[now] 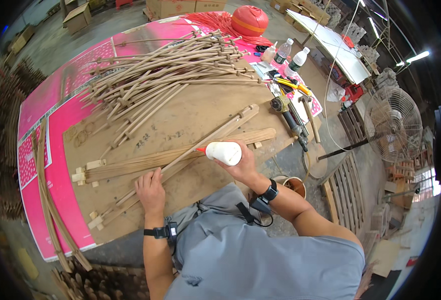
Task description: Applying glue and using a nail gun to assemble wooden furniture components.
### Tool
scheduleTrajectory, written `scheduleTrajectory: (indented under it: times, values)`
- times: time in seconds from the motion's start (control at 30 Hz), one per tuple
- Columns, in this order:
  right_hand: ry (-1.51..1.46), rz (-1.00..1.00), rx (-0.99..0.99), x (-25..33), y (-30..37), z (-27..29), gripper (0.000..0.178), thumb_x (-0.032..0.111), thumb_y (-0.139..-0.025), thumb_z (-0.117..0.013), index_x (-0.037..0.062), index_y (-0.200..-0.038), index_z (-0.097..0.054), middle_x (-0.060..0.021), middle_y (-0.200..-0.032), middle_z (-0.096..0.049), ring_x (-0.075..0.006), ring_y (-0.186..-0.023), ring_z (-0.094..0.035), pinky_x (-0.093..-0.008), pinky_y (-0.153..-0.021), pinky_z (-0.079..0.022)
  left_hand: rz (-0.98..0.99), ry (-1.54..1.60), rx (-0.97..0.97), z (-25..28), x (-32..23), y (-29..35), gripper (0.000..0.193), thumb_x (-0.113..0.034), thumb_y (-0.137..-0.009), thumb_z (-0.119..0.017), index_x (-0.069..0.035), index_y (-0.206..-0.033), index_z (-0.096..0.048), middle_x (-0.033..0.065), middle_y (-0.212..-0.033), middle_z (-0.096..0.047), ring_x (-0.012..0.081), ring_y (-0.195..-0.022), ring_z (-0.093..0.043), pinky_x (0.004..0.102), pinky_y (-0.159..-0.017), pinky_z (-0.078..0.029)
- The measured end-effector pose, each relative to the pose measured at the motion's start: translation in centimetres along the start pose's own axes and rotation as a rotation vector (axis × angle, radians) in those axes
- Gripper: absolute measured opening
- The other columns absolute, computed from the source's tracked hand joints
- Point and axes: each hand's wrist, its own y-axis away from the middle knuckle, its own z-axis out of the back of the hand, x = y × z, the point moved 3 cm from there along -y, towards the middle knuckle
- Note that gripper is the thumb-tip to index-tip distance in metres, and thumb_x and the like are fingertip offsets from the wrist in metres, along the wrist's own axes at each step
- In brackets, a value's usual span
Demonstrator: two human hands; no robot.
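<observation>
My right hand (pixel 242 167) is wrapped around a white squeeze bottle (pixel 224 153), probably of glue, tilted so that its red nozzle points left. The nozzle is over the wooden pieces on the board. My left hand (pixel 151 192) is closed on a thin wooden rod (pixel 200 144), which runs diagonally along a flat wooden slat (pixel 237 122). A second, wider grooved slat (pixel 250 136) crosses beneath them. Small wooden blocks (pixel 96 220) sit at the near left end of the rod, and more blocks (pixel 80 176) lie at the grooved slat's left end.
A heap of wooden rods with knobs (pixel 170 70) covers the far side of the board. At right lie a power drill (pixel 289 120), a hammer (pixel 310 120) and plastic bottles (pixel 297 61). A red ball of twine (pixel 249 21) stands behind; a fan (pixel 393 122) is beyond the table.
</observation>
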Motion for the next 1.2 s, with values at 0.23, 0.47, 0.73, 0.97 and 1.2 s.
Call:
scheduleTrajectory:
  times: [0.23, 0.47, 0.73, 0.97, 1.2]
  values:
    - [-0.064, -0.004, 0.009, -0.2, 0.8, 0.4, 0.055, 0.016, -0.077, -0.092, 0.0033, -0.120, -0.060, -0.0114, -0.109, -0.073, -0.0215, -0.101, -0.073, -0.0343, -0.088, -0.058, 0.004, 0.025, 0.003, 0.1, -0.1, -0.2, 0.025, -0.012, -0.087, -0.075, -0.013, -0.112, -0.074, 0.0036, -0.096, -0.064, 0.0265, -0.092, -0.060, 0.0417, -0.082, -0.046]
    - [-0.520, -0.316, 0.014, 0.8, 0.4, 0.4, 0.049, 0.008, -0.082, -0.087, 0.0032, -0.121, -0.059, -0.0062, -0.114, -0.069, -0.0153, -0.105, -0.067, -0.0319, -0.091, -0.055, 0.000, 0.012, -0.012, 0.2, 0.5, 0.3, 0.025, -0.012, -0.087, -0.075, -0.014, -0.111, -0.074, 0.0027, -0.095, -0.065, 0.0254, -0.090, -0.061, 0.0418, -0.078, -0.046]
    - [-0.558, -0.230, 0.350, 6.1, 0.1, -5.0, 0.054, 0.006, -0.080, -0.086, 0.0035, -0.126, -0.057, -0.0059, -0.118, -0.068, -0.0156, -0.111, -0.065, -0.0329, -0.096, -0.054, 0.014, 0.074, -0.019, -0.2, 0.3, 0.1, 0.026, -0.015, -0.087, -0.072, -0.014, -0.113, -0.072, 0.0031, -0.097, -0.065, 0.0256, -0.094, -0.062, 0.0426, -0.081, -0.047]
    - [-0.575, -0.084, 0.509, 10.4, 1.1, -11.7, 0.063, 0.009, -0.077, -0.089, 0.0055, -0.130, -0.055, -0.0079, -0.121, -0.067, -0.0175, -0.113, -0.065, -0.0340, -0.097, -0.054, -0.024, 0.134, -0.013, 0.7, 0.4, -0.7, 0.034, -0.027, -0.086, -0.070, -0.014, -0.117, -0.069, 0.0029, -0.101, -0.064, 0.0247, -0.096, -0.062, 0.0434, -0.081, -0.047]
    - [-0.468, 0.097, 0.554, 12.1, 1.5, -16.5, 0.059, 0.016, -0.075, -0.092, 0.0072, -0.125, -0.062, -0.0105, -0.114, -0.070, -0.0234, -0.107, -0.069, -0.0354, -0.092, -0.055, 0.047, 0.072, 0.126, 1.9, 0.2, -1.7, 0.040, -0.027, -0.083, -0.067, -0.013, -0.120, -0.066, 0.0041, -0.104, -0.063, 0.0257, -0.097, -0.061, 0.0427, -0.083, -0.045]
